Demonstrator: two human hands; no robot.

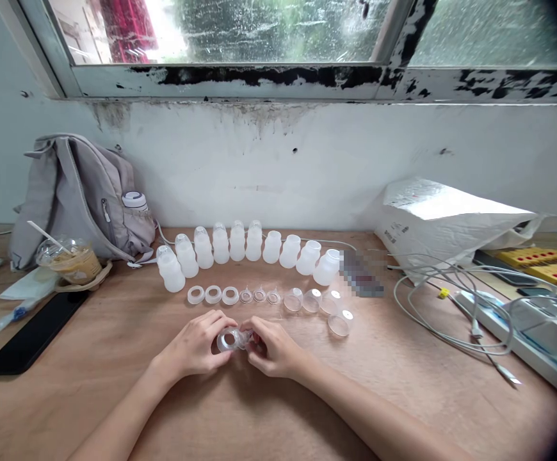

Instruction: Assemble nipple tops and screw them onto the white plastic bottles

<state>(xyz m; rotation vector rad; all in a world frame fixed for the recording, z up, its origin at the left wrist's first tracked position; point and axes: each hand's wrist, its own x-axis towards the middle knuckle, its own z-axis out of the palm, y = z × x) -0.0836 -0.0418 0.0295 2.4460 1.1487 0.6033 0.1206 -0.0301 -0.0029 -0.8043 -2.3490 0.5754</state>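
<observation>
My left hand (205, 344) is closed on a translucent ring collar (226, 340), its opening turned toward the camera. Pressed close beside it, my right hand (269, 347) pinches a small clear nipple (244, 339), which touches the ring. Beyond my hands lies a row of parts: three ring collars (213, 295), three clear nipples (259, 294) and several transparent caps (312, 300). Behind these, frosted bottles stand in an arc. Those on the left (203, 248) have tops fitted, while the ones on the right (290, 251) are open.
At the left are a grey backpack (81, 198), a drink cup (74, 261) and a black phone (33, 333). Coiled cables (432, 323), a power strip (513, 333) and a silver-white bag (446, 224) lie at the right. A wall stands behind the table (240, 416).
</observation>
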